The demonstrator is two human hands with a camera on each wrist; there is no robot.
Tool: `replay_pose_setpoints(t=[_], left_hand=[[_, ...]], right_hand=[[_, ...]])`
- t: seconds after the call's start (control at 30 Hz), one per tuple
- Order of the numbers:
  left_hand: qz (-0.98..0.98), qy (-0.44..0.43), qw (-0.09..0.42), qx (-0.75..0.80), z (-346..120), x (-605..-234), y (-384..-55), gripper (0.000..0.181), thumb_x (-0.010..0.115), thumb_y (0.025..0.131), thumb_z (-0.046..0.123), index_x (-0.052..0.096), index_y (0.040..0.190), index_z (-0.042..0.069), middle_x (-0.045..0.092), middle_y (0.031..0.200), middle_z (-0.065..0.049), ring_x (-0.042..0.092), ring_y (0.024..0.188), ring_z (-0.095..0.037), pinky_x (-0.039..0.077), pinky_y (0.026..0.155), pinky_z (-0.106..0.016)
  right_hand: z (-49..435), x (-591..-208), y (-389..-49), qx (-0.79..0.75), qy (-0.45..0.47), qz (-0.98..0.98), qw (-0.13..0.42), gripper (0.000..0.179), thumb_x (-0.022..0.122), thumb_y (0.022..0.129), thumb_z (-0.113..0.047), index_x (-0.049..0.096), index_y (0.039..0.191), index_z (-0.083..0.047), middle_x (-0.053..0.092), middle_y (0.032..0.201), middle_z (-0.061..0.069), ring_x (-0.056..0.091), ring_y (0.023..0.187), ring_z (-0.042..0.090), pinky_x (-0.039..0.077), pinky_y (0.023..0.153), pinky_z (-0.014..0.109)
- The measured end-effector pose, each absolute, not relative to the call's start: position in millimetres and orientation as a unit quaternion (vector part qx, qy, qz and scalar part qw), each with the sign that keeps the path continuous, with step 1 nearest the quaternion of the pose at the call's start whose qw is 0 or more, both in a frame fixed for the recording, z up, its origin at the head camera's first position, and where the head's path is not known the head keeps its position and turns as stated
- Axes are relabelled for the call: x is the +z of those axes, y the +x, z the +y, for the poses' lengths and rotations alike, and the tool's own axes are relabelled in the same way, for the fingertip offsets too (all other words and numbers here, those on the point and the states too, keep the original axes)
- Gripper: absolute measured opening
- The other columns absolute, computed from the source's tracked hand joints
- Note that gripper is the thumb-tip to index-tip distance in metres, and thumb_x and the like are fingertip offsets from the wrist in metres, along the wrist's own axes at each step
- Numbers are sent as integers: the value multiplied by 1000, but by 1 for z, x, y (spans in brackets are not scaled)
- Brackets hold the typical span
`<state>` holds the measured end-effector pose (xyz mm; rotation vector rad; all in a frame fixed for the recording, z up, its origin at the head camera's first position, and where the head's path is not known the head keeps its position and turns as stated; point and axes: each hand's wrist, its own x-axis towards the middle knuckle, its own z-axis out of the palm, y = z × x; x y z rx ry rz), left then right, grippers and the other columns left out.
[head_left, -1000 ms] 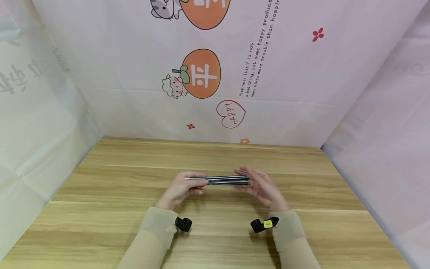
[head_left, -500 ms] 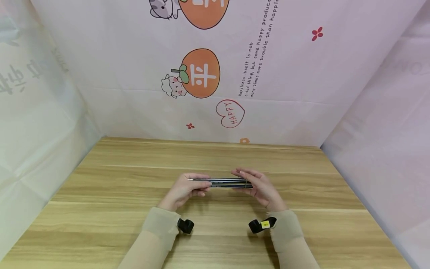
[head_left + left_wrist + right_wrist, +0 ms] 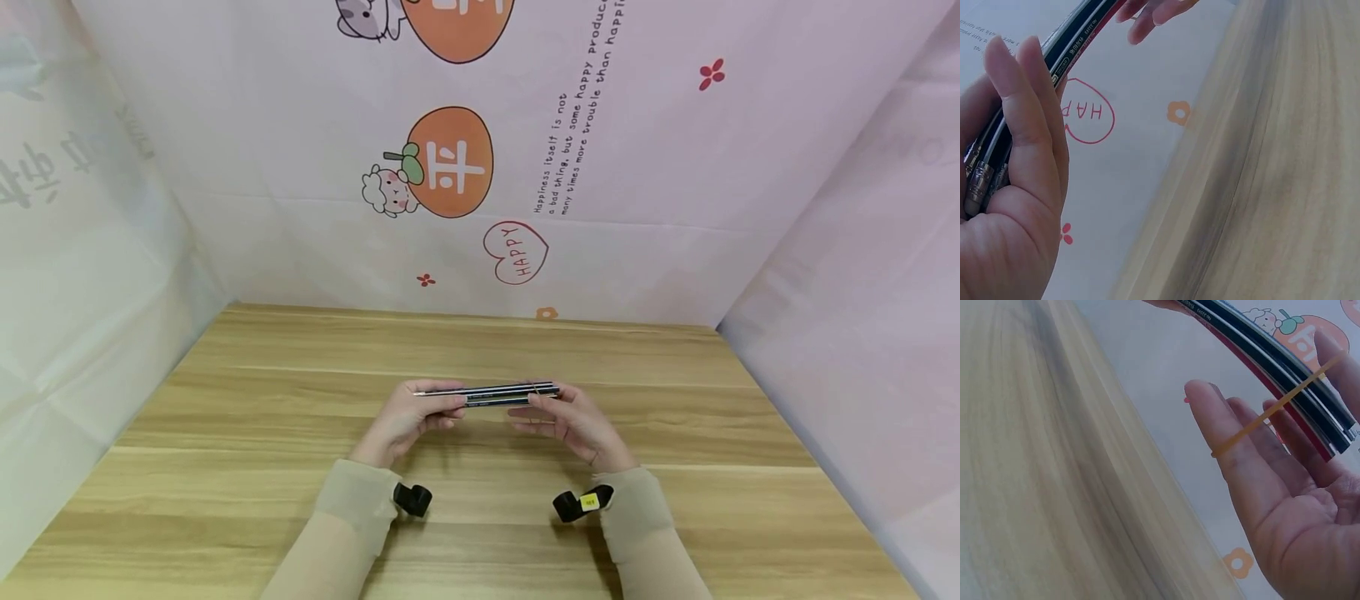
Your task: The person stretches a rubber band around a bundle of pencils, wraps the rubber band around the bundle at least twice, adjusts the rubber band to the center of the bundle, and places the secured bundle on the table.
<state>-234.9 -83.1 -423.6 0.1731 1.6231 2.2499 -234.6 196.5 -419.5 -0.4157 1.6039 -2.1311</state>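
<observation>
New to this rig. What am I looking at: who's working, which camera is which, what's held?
No robot here: a person works bare-handed. The wide view comes from a camera worn on the head; the two smaller close-ups come from cameras worn on the left and right wrists. The left hand grips a bundle of pencils near the eraser end, above a wood-grain table. The right hand, at the other end, has a rubber band stretched over its fingers, crossing the pencils. Whether it goes fully round them isn't clear. Behind is a white printed backdrop.
</observation>
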Motion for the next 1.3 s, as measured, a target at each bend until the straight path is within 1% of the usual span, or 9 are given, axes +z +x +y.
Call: replay_pose_setpoints(t=[0.2, 0.43, 0.67, 0.8, 0.93, 1.0, 1.1, 1.17, 1.3], left_hand=[[573, 58, 179, 797, -83, -421, -233, 43, 67, 91, 0, 55, 130, -15, 76, 84, -4, 73, 71, -9, 59, 63, -18], [571, 67, 171, 800, -83, -420, -232, 49, 68, 92, 3, 51, 133, -16, 76, 82, -3, 72, 71, -8, 59, 64, -18], [567, 71, 167, 804, -80, -418, -229, 48, 69, 91, 4, 53, 132, -16, 75, 85, -3, 72, 70, -7, 59, 64, -18], [565, 78, 168, 804, -77, -417, -229, 50, 70, 90, 3, 52, 131, -18, 75, 84, -4, 71, 69, -7, 58, 61, -17], [568, 88, 173, 800, -75, -416, -228, 49, 69, 90, 1, 52, 131, -19, 75, 82, -3, 70, 67, -7, 57, 59, -16], [568, 93, 177, 799, -74, -415, -228, 46, 69, 89, 0, 54, 129, -18, 75, 81, -4, 70, 66, -7, 57, 58, -17], [568, 95, 182, 797, -73, -415, -227, 39, 69, 88, -1, 61, 123, -15, 75, 78, -4, 69, 65, -8, 58, 58, -18], [568, 97, 186, 796, -73, -414, -227, 36, 70, 88, -1, 63, 120, -13, 75, 77, -4, 69, 65, -9, 58, 58, -18], [569, 98, 190, 794, -73, -414, -226, 34, 70, 88, 1, 64, 120, -11, 74, 76, -4, 69, 65, -8, 58, 59, -19]], right_hand=[[197, -421, -235, -766, -155, 584, 222, 21, 62, 96, -3, 58, 117, 1, 72, 113, 7, 71, 105, 23, 53, 100, 46], [194, -422, -235, -751, -163, 610, 192, 21, 65, 93, -1, 63, 114, -1, 72, 113, 10, 70, 108, 20, 50, 104, 43], [188, -424, -234, -749, -133, 629, 163, 25, 60, 92, 6, 61, 115, -3, 72, 107, 1, 71, 105, 17, 55, 98, 31], [187, -425, -234, -764, -100, 622, 141, 23, 57, 95, 5, 61, 117, -1, 72, 105, -2, 71, 101, 12, 55, 99, 30], [187, -427, -234, -775, -80, 616, 115, 30, 55, 99, -3, 59, 126, 10, 73, 105, -3, 70, 100, 9, 56, 96, 30], [188, -426, -234, -781, -75, 610, 112, 32, 56, 100, -8, 61, 125, 10, 74, 106, -2, 70, 99, 8, 58, 93, 28], [188, -422, -233, -789, -77, 597, 121, 27, 60, 100, -16, 69, 118, 1, 74, 108, 0, 70, 97, 7, 59, 84, 22], [189, -418, -232, -798, -76, 582, 134, 20, 60, 100, -17, 75, 109, -7, 74, 109, 0, 69, 94, 5, 58, 78, 17], [190, -413, -230, -822, -79, 539, 168, 25, 56, 102, -26, 76, 106, -12, 73, 114, 0, 68, 94, 3, 57, 75, 13]])
